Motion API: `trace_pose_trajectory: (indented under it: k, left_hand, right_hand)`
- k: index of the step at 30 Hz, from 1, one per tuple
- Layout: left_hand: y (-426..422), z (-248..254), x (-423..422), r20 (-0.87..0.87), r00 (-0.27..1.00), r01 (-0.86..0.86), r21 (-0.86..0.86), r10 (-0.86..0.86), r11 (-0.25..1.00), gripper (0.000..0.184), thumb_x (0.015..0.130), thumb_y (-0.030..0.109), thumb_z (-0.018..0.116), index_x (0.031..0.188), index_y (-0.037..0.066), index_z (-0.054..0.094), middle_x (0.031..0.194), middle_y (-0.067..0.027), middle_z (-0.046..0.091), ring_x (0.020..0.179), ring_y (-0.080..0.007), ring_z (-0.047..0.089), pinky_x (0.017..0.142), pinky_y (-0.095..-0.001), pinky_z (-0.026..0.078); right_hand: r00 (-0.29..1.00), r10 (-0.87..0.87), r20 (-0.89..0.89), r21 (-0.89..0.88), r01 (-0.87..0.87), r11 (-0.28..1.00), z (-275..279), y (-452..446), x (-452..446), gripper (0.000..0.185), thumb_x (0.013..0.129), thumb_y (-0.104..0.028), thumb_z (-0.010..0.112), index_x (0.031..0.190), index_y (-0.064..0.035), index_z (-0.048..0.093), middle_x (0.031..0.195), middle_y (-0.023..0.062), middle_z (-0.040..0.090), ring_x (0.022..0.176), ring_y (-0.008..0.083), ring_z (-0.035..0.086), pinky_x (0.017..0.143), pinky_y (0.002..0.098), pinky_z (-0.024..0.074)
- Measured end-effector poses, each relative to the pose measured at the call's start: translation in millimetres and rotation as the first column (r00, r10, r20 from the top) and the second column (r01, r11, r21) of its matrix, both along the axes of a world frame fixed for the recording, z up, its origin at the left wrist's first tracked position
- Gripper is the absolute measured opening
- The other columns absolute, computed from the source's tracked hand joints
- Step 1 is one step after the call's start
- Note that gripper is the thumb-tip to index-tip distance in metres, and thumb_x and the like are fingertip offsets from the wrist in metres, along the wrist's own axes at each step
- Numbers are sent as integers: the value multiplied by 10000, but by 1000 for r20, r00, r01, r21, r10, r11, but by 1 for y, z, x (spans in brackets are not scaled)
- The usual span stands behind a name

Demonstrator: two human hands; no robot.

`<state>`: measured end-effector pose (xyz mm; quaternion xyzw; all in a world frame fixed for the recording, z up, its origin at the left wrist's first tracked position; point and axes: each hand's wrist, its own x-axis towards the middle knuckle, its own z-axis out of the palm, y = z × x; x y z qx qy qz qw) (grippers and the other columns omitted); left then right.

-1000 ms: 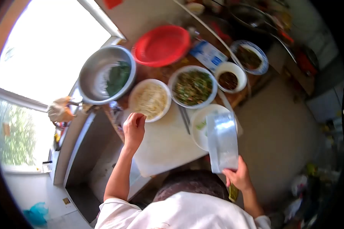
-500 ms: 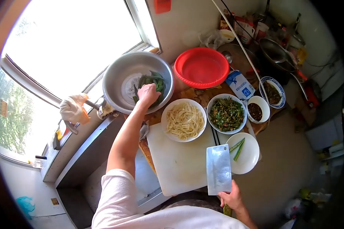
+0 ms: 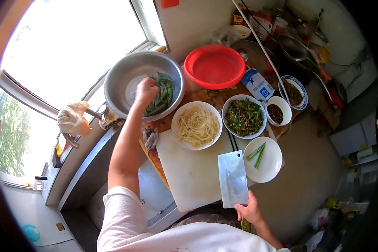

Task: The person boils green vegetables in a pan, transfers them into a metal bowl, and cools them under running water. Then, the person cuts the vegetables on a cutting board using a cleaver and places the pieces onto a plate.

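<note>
Over the large metal basin (image 3: pixel 113 90), my left hand (image 3: pixel 146 91) is closed, its fingers curled in. What it holds, if anything, is hidden. Long green vegetable pieces, looking like okra or bean pods (image 3: pixel 161 98), lie in the basin just right of that hand. My right hand (image 3: pixel 250 208) grips a cleaver (image 3: pixel 233 178) at its handle, with the broad blade upright over the right side of the white cutting board (image 3: pixel 193 176). Beside the blade, a white plate (image 3: pixel 271 170) carries two green pieces (image 3: pixel 259 155).
A bowl of pale noodle-like strips (image 3: pixel 197 125) stands at the board's far edge, with black chopsticks (image 3: pixel 232 138) beside it. Nearby are a bowl of chopped greens (image 3: pixel 244 117), a dark sauce bowl (image 3: pixel 275 113), a patterned bowl (image 3: pixel 299 96) and a red basin (image 3: pixel 214 67). A faucet (image 3: pixel 69 138) stands left.
My left hand has lifted off the green pieces and shifted left within the basin. The cleaver stays in my right hand. The whole view has shifted slightly.
</note>
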<state>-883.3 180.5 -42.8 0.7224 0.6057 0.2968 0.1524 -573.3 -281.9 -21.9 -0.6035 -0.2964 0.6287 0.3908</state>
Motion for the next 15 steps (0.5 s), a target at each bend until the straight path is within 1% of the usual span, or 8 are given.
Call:
trace_pose_trajectory:
  k: [2,4,6,8,9,10,12,15]
  left_hand:
    - [-32,52,-5,329,936,-87,-132,127,987,353,752,100,686,1081,-1,606,886,-149,676,793,-191,648,704,-327,523]
    - [-76,79,-10,566,823,98,-225,48,969,270,792,101,666,1038,5,610,881,-102,671,791,-144,628,671,-273,507]
    - [-142,80,1,616,788,267,-349,5,898,210,817,107,662,996,9,613,852,-59,664,747,-102,608,630,-251,495]
    - [-222,66,25,580,814,343,-530,36,775,192,811,84,667,975,6,606,843,-49,659,740,-107,608,633,-243,493]
    - [-257,32,31,590,800,354,-608,106,711,199,793,63,676,971,8,607,835,-45,655,736,-106,604,630,-250,493]
    - [-287,-9,37,591,788,362,-672,173,646,211,774,42,686,967,9,607,827,-42,650,731,-106,600,627,-257,493]
    - [-328,-51,61,479,848,225,-713,226,664,235,746,19,705,956,-6,602,790,-66,646,694,-130,596,619,-281,493]
    - [-354,-58,89,164,982,-14,-442,96,897,239,754,42,720,945,-25,593,759,-108,635,668,-165,602,614,-299,493]
  right_hand:
    - [1000,10,5,27,-10,1000,-2,2,1,384,784,71,563,1142,38,428,794,91,570,451,112,525,368,257,442]
    - [1000,12,8,50,-13,999,-6,2,1,389,782,66,565,1147,40,433,804,94,575,452,110,524,367,258,441]
    - [999,28,37,49,-30,998,-4,4,-3,367,798,51,546,1150,46,442,827,97,589,448,115,521,367,262,437]
    - [998,56,33,18,-57,998,-12,3,-4,363,807,30,550,1153,35,440,795,96,592,445,122,534,369,280,431]
    - [992,84,98,5,-85,996,-15,2,-7,364,807,20,559,1148,38,434,742,97,593,437,128,543,373,288,436]
    - [980,148,130,-4,-148,989,-15,4,-7,435,808,36,570,1215,27,414,752,73,574,439,112,524,377,264,429]
    - [958,191,214,-44,-186,982,-18,5,-12,457,813,2,584,1206,97,370,658,81,582,425,115,537,384,269,440]
    - [929,254,267,-55,-249,967,-26,7,-16,475,808,-3,582,1196,129,342,650,116,590,413,125,537,376,280,443]
